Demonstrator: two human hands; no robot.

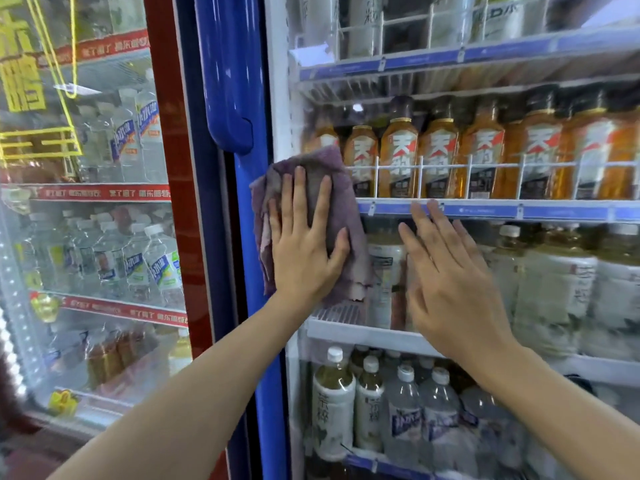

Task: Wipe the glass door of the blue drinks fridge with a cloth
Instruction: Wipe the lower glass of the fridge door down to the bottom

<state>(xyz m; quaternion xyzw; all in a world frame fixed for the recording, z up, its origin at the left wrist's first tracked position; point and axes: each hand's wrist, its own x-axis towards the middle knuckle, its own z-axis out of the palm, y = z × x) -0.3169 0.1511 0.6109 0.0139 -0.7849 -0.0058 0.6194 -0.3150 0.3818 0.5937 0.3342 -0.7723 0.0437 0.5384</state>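
Note:
A purple cloth lies flat against the glass door of the blue drinks fridge, close to the door's left blue frame. My left hand presses on the cloth with fingers spread, covering its middle. My right hand rests flat and bare on the glass just right of the cloth, fingers pointing up and left, holding nothing. The blue door handle stands above the cloth on the left.
Behind the glass, shelves carry amber tea bottles above and pale bottles below. A red-framed fridge with water bottles stands directly to the left.

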